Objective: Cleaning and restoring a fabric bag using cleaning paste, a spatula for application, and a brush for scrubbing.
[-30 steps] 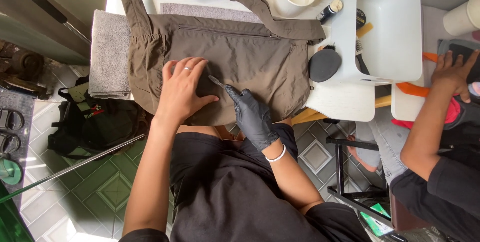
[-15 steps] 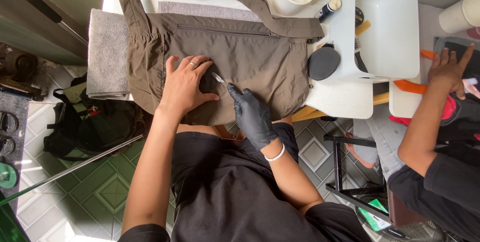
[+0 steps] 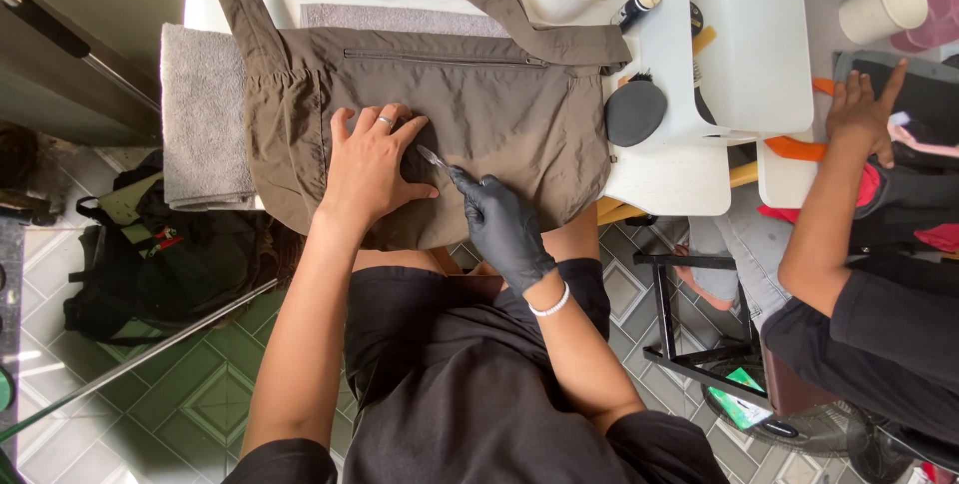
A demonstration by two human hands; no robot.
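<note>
I see 2 hands working on the brown bag (image 3: 499, 94).
Left hand (image 3: 372, 166) presses flat, fingers spread; gloved right hand (image 3: 499, 227) pinches what may be a thin metal tool (image 3: 434, 156).

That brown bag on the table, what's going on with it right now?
A person presses a bare left hand flat on the olive-brown fabric shoulder bag, spread over a white table. Their black-gloved right hand holds a thin metal tool with its tip against the fabric. A co-worker's hand rests at the right.
</note>
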